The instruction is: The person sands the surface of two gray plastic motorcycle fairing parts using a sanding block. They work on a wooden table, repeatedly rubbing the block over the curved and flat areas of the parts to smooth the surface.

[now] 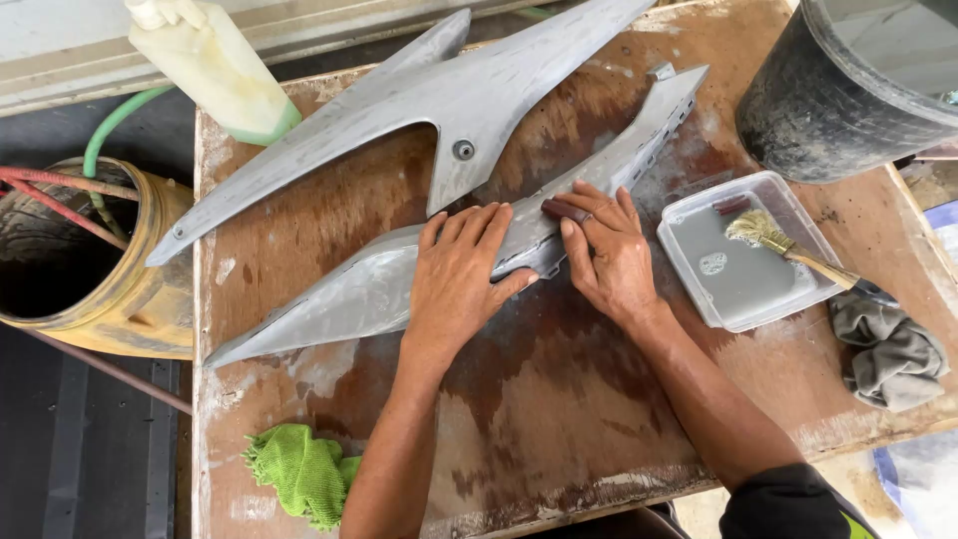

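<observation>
A long grey, pointed body panel [339, 299] lies diagonally across a wet wooden board [559, 399]. My left hand [457, 274] rests flat on the panel's middle, fingers spread and pressing down. Just to its right, my right hand [604, 250] presses a small dark reddish piece of sanding paper [562, 209] against the same panel under its fingertips. A second grey panel [449, 100], wider and forked, lies beyond the first one toward the board's far edge.
A clear plastic tub of grey water [699, 289] with a brush [788, 245] in it sits right of my hands. A grey rag [891, 354], a green cloth [302, 471], a dark bucket [838, 100], a pale plastic bottle [215, 65] and a yellow drum [130, 299] surround the board.
</observation>
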